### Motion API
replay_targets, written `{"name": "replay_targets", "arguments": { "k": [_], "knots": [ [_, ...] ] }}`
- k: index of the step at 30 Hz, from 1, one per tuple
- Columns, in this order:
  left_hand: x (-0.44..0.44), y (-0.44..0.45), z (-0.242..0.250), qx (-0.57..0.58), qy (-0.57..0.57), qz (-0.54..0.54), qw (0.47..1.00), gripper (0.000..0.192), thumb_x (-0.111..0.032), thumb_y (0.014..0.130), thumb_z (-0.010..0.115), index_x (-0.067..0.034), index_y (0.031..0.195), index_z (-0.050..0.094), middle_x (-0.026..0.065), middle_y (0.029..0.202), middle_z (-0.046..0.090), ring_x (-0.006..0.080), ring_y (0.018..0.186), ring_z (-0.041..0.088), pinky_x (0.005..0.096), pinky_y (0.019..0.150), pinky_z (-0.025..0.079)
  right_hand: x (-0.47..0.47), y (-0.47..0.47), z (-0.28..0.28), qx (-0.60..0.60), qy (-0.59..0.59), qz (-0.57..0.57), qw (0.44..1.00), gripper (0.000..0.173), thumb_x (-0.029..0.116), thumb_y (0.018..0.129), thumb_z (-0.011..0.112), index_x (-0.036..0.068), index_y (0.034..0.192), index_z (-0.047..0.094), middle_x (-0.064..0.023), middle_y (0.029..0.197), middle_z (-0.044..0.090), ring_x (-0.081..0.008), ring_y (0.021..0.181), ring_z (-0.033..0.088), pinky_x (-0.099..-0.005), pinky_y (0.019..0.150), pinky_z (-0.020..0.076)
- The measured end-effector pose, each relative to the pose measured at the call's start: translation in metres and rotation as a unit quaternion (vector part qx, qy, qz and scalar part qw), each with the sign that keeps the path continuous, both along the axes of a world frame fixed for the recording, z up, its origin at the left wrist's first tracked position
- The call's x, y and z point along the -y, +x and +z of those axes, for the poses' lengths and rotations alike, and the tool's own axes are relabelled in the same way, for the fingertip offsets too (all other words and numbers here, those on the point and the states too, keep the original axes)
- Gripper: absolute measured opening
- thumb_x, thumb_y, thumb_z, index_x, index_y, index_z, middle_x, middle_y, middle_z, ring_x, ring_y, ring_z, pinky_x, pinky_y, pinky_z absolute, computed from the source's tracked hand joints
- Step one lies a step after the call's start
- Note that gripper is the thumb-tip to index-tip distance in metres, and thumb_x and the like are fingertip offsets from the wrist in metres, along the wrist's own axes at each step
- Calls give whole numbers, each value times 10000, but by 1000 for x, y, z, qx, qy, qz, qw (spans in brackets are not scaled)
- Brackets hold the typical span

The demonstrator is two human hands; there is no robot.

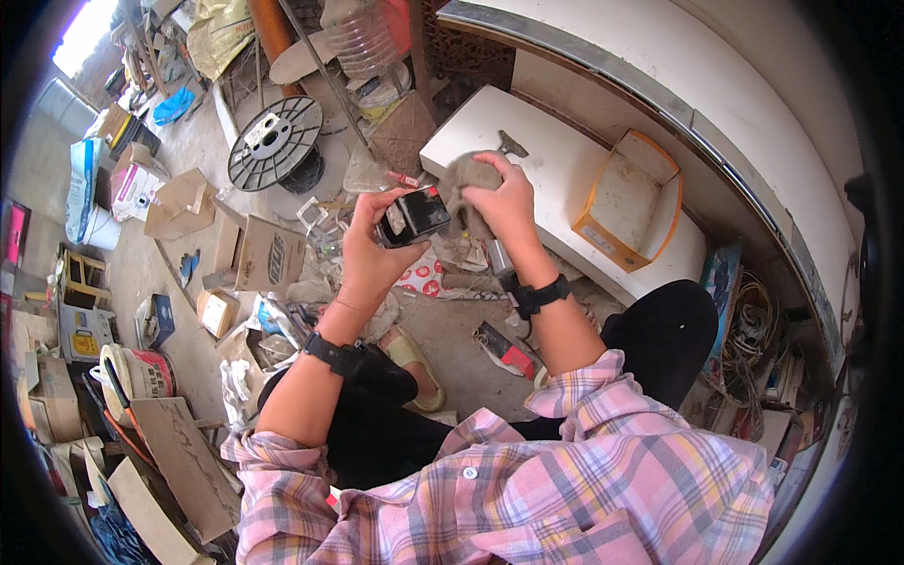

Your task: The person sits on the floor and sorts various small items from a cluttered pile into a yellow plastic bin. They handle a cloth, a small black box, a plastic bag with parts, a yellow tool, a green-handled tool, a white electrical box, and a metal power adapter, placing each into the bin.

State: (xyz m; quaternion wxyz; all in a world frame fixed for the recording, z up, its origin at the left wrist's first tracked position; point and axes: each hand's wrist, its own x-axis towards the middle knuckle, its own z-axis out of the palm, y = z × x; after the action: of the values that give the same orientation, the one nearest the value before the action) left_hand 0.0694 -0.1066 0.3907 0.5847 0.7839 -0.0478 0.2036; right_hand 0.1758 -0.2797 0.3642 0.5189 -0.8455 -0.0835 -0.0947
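My left hand point(374, 258) grips a small black box-shaped object point(417, 216), likely a battery, with a worn pale label and a bit of red on its top. Just right of it, my right hand point(503, 201) holds a crumpled grey-brown cloth point(470, 185), partly hidden by the fingers and slightly blurred. Both hands are raised in front of me, over the near edge of a white panel point(551, 159). A small dark T-shaped piece point(512, 145) lies on that panel, beyond the right hand.
An orange-edged open box point(628, 205) stands on the white panel at right. Left of my hands are a black cable spool point(275, 145) and open cardboard boxes point(268, 253). Plastic litter and a red-and-black packet point(503, 349) lie on the floor by my feet. Coiled wires point(748, 325) are at far right.
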Motion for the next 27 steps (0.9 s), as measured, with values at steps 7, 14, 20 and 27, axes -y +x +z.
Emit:
{"name": "replay_targets", "arguments": {
  "k": [7,14,20,27],
  "knots": [
    [-4,-3,15,-72,-267,-109,955,563,27,752,752,-69,1210,439,60,1191,602,158,1108,569,314,980,431,3,-22,15,41,269,42,961,501,121,695,731,36,1175,620,-96,1114,641,-212,1013,614,-335,903,477],
    [4,-6,16,-126,-483,-41,866,396,-366,1019,445,-103,1313,485,54,1217,594,169,1091,577,319,982,439,-31,-59,60,168,120,193,959,530,56,665,719,85,1181,605,-119,1099,566,-272,1055,571,-356,906,464],
    [-39,3,0,-166,-547,-57,819,672,-612,960,363,-27,1239,540,142,959,651,252,839,647,404,744,548,-32,-112,51,175,16,365,914,487,37,570,736,129,1045,678,-136,1106,544,-331,1016,593,-383,863,491],
    [-38,-1,23,-137,-584,-110,792,703,-603,973,290,11,1123,599,144,997,658,253,925,647,379,846,537,-26,-104,71,210,91,256,939,488,51,569,746,116,1047,670,-152,1115,545,-361,1017,588,-402,869,496]
  ]
}}
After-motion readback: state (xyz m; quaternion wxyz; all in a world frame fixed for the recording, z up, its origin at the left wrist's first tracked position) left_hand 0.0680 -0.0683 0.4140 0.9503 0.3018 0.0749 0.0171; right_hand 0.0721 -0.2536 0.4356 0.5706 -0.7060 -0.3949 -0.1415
